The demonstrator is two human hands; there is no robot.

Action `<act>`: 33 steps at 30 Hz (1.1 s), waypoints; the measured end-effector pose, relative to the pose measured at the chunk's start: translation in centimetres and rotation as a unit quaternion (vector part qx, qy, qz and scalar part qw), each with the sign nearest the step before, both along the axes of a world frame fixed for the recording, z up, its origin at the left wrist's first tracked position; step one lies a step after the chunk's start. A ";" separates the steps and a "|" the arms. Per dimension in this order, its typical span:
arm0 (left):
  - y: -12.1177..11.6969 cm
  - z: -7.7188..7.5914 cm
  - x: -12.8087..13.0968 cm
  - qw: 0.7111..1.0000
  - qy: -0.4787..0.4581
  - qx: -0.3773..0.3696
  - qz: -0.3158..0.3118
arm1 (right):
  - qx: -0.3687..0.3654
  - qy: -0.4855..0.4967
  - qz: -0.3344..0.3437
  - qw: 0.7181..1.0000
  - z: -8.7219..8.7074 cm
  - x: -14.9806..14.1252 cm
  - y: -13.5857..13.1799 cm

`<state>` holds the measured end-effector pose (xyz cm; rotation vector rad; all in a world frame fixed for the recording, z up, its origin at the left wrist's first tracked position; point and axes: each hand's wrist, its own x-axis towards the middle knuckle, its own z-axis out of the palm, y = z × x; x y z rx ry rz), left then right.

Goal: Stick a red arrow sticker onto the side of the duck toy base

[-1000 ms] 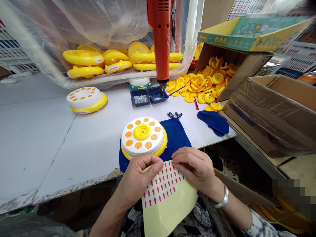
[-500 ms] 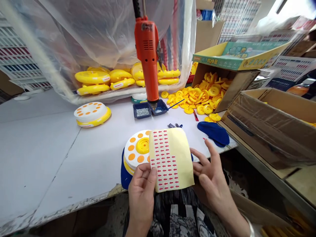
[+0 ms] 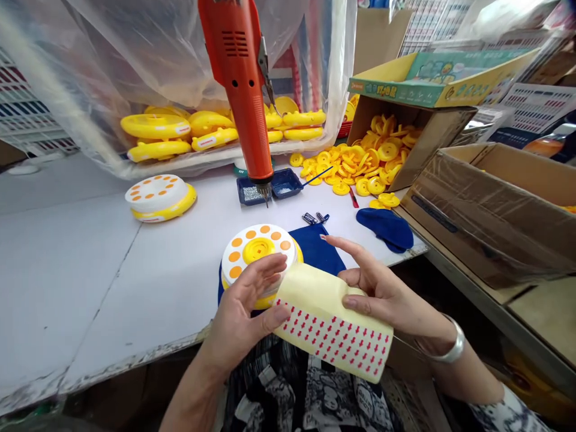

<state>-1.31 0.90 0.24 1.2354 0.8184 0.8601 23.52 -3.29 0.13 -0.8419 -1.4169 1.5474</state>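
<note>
A white worktable (image 3: 67, 288) spans the workspace, backed by clear plastic sheeting (image 3: 171, 66) with yellow casings behind it; the small labels on the casings are too fine to read. At right stands an open brown carton (image 3: 486, 222). Near it, a green-and-yellow display box (image 3: 443, 78) sits atop another brown box, its front edge printed with Chinese characters, blurred at this distance. An orange-red electric screwdriver (image 3: 247, 102) hangs tip-down over the table.

A worker's right hand (image 3: 378, 294) grasps a pale yellow sticker sheet (image 3: 333, 324), thumb on its face and index finger extended. The left hand (image 3: 245, 306) is spread, its thumb against the sheet's left edge. The sheet, printed with rows of red arrows, is bowed and tilted above the worker's lap, just in front of the table edge.

Beyond the hands, a round white-and-yellow toy base (image 3: 258, 249) ringed with orange dots rests on a blue cloth (image 3: 315, 243); a similar dotted base (image 3: 159, 198) stands well to its left. Yellow discs (image 3: 355, 165) lie heaped near twin navy trays (image 3: 288, 183). Smallest are the batteries (image 3: 308, 218) just behind the cloth, their lettering illegible.
</note>
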 end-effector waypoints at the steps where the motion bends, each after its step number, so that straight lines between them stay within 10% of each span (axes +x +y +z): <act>1: 0.3 0.3 0.0 0.999 0.026 -0.010 -0.030 | 0.009 -0.013 0.015 1.000 0.3 0.0 0.2; 7: 0.0 0.2 1.9 0.983 0.061 -0.132 -0.109 | 0.096 -0.127 -0.013 0.987 1.0 0.1 0.9; 11: -0.7 -0.7 2.7 0.987 0.062 -0.141 -0.040 | 0.279 -0.230 -0.229 0.904 0.4 -0.3 -0.4; 15: -1.2 -1.1 3.0 0.993 0.055 -0.109 -0.004 | 0.372 -0.304 -0.238 0.844 -0.8 -1.5 -1.5; 33: -2.2 -2.0 3.8 0.987 0.015 -0.148 0.055 | 0.439 -0.371 -0.316 0.755 -4.6 -3.2 -1.5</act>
